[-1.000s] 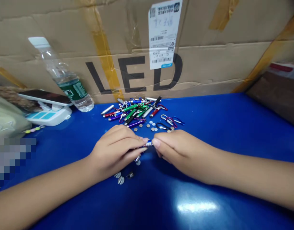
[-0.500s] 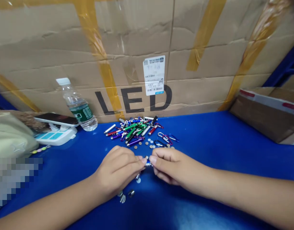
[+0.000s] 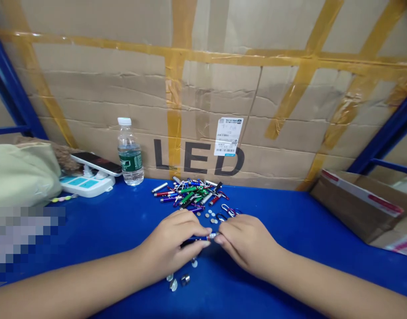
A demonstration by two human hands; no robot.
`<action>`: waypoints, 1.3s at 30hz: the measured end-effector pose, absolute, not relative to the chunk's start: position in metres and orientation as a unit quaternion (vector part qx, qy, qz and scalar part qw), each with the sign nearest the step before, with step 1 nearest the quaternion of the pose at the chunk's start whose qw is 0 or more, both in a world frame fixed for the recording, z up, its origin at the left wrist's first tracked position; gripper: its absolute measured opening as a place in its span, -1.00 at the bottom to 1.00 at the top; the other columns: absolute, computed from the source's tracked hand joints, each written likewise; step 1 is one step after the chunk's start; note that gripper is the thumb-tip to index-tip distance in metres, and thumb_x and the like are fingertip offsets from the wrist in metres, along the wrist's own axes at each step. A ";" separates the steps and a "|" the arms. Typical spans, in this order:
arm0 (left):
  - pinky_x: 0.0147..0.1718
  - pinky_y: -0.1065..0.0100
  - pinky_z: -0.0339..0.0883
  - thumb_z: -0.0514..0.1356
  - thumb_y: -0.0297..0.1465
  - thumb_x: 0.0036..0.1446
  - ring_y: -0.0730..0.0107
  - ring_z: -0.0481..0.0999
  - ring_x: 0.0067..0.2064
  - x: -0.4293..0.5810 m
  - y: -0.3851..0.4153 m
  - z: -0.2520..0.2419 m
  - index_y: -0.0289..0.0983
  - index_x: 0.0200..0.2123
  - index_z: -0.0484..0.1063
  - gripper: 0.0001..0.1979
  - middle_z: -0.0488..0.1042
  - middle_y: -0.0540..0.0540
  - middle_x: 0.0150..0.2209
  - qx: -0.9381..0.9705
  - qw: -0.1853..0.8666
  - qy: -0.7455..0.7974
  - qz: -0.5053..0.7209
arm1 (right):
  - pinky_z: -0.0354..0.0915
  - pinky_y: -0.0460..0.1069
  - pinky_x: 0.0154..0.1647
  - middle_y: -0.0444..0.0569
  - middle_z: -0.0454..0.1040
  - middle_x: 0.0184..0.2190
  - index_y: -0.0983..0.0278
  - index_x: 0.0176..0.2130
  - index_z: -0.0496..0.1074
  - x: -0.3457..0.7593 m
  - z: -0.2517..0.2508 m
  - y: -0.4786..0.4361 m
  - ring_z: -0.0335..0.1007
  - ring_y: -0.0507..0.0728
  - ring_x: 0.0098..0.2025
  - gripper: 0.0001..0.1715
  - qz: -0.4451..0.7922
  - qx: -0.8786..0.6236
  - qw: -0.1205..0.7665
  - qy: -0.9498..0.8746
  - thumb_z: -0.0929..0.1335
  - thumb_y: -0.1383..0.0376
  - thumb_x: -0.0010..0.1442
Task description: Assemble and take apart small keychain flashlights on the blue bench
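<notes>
My left hand (image 3: 180, 235) is closed around a small blue keychain flashlight (image 3: 199, 238), which lies roughly level with its silver end toward the right. At that end, my right hand (image 3: 246, 241) pinches the tip; its fingers hide whether a separate part sits there. Beyond my hands is a pile of keychain flashlights (image 3: 190, 195) in red, green, blue, purple, black and silver. Small button cells (image 3: 211, 217) and some carabiner clips (image 3: 227, 211) lie between the pile and my hands. Nearer me rest a silver metal cap (image 3: 185, 279) and a few shiny discs (image 3: 173, 285).
A large taped cardboard box (image 3: 203, 102) stands across the back of the blue table (image 3: 273, 283). On the left are a water bottle (image 3: 130, 155), a phone (image 3: 96, 163) on a white power strip (image 3: 87, 185), and a pale bag (image 3: 22, 177). An open carton (image 3: 349, 208) stands at the right.
My view has tilted up and shifted left. The left hand now has thumb and fingers around the flashlight's body, which shows more. My right hand has turned over, knuckles up, at its end.
</notes>
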State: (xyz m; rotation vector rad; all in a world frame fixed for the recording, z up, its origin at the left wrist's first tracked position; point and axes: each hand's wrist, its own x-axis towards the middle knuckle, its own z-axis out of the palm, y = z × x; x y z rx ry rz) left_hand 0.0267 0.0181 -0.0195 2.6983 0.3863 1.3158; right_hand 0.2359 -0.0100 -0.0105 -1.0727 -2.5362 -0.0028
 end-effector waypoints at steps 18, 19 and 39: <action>-0.39 0.30 0.23 0.12 -0.56 0.19 0.34 0.48 -0.25 0.022 0.017 -0.010 -0.39 -0.15 0.43 -0.83 0.57 -0.11 -0.28 0.914 -0.230 0.037 0.333 | -0.06 -0.12 -0.65 -0.24 0.07 -0.85 0.27 -0.61 0.17 0.217 -0.003 -0.029 -0.10 -0.06 -0.74 -0.40 0.614 -0.488 0.256 -0.566 0.02 0.11 0.36; -0.37 0.31 0.26 0.14 -0.54 0.18 0.35 0.48 -0.26 0.023 0.018 -0.010 -0.37 -0.16 0.43 -0.84 0.56 -0.10 -0.29 0.917 -0.201 0.058 0.341 | -0.01 -0.12 -0.63 -0.22 0.09 -0.82 0.27 -0.60 0.17 0.219 0.000 -0.028 -0.05 -0.05 -0.72 -0.40 0.586 -0.493 0.251 -0.592 0.00 0.11 0.37; -0.32 0.33 0.33 0.20 -0.57 0.13 0.36 0.50 -0.24 0.019 0.014 -0.013 -0.32 -0.13 0.41 -0.78 0.56 -0.09 -0.29 0.914 -0.138 0.060 0.378 | 0.09 -0.12 -0.61 -0.21 0.14 -0.79 0.28 -0.60 0.18 0.229 0.005 -0.028 0.04 -0.06 -0.73 -0.30 0.628 -0.367 0.155 -0.669 -0.06 -0.02 0.34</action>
